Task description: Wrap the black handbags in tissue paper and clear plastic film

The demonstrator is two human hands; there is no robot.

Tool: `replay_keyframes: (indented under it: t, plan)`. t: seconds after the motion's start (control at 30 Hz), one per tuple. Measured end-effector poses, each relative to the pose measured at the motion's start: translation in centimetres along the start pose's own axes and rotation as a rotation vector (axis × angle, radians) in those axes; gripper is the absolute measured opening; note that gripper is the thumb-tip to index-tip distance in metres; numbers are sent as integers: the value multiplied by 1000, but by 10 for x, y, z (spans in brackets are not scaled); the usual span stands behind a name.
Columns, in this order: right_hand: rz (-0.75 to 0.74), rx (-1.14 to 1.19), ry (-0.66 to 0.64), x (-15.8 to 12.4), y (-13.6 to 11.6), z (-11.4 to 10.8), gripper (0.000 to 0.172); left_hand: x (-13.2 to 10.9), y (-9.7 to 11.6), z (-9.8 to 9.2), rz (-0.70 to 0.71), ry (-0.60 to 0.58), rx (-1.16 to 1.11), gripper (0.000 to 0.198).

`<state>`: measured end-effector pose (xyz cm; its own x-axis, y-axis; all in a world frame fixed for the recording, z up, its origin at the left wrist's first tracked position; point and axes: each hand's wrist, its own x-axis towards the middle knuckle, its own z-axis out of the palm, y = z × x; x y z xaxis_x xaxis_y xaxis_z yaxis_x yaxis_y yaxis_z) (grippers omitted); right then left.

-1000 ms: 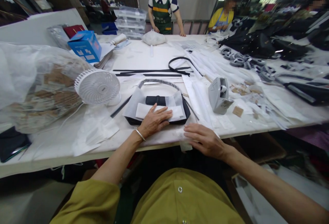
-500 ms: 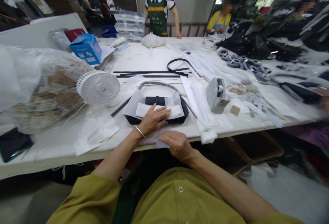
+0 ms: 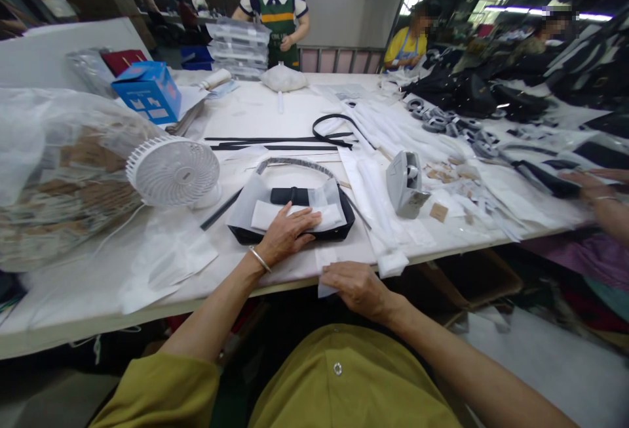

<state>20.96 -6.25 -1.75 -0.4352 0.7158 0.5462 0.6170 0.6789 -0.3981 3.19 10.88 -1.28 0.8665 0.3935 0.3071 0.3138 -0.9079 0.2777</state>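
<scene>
My left hand [image 3: 285, 234] lies flat, fingers stretched, on white wrapping paper [image 3: 272, 214] that covers a black handbag [image 3: 344, 219] near the table's front edge. The bag's handle [image 3: 295, 163] arcs up behind it. My right hand [image 3: 354, 287] is at the table edge just in front of the bag, its fingers pinched on a sheet of white tissue paper [image 3: 325, 259] that hangs over the edge.
A white desk fan [image 3: 171, 172] stands left of the bag, beside a big clear bag of brown pieces [image 3: 63, 172]. A grey tape dispenser [image 3: 405, 183], black straps [image 3: 275, 141], a blue box [image 3: 147, 90] and black bags [image 3: 472, 90] lie farther off. Other people stand at the far side; another person's hand [image 3: 590, 182] is at right.
My right hand swept left along the table edge, took the tissue sheet and pulled it toward me. My left hand stayed on the bag. The view shifted slightly right.
</scene>
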Motion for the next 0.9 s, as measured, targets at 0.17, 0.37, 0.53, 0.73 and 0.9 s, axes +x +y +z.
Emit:
replay_keyframes:
  t: [0.17,0.37,0.53,0.73,0.9]
  plan:
    - [294,46,184,19,5,-52,17,-1,-4,0,31,-5,-8,45]
    - [855,-510,28,30,95,-106,27,0,-8,2,28,-18,14,49]
    - [1022,-527,-168,27,132,-84,46,-1,-8,3,29,-2,22,50]
    - [1167,-289,170,18,145,-91,44,1,-5,-1,3,-39,-1,50]
    - [735,59,623,6,89,-100,32,3,-7,-4,-13,-87,-28,50]
